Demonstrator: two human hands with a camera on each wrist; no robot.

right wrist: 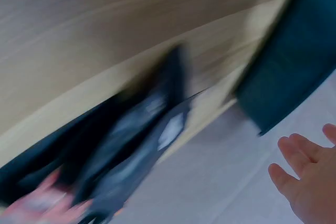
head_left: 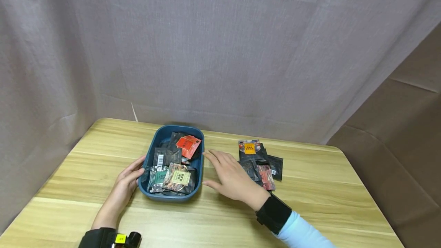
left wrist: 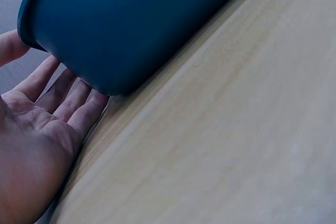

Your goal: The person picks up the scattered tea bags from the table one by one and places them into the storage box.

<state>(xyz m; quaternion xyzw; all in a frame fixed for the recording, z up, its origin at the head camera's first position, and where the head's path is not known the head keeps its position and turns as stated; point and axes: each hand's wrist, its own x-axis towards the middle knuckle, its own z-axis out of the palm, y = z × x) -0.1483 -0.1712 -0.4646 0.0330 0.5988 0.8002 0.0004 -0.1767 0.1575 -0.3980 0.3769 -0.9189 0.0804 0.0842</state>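
A dark blue plastic bin (head_left: 172, 198) holds several small flat packets. Among these are an orange-red packet (head_left: 193, 150), a green-labelled one (head_left: 155, 177), one with a pale yellow label (head_left: 180, 177) and a black one with a barcode (head_left: 171, 155). My left hand (head_left: 124, 183) touches the bin's left side, its thumb near the rim; the left wrist view shows the fingers (left wrist: 76, 100) fairly straight against the wall. Just off the bin's right wall is my right hand (head_left: 234, 175), fingers extended and nothing held. In the blurred right wrist view, its fingertips (right wrist: 296, 150) are apart from the bin.
To the right of my right hand lies a loose pile of packets: one with an orange label (head_left: 249, 148), a reddish one (head_left: 266, 177) and several black ones (head_left: 276, 167). The wooden table (head_left: 310, 194) ends at a grey cloth backdrop (head_left: 220, 60).
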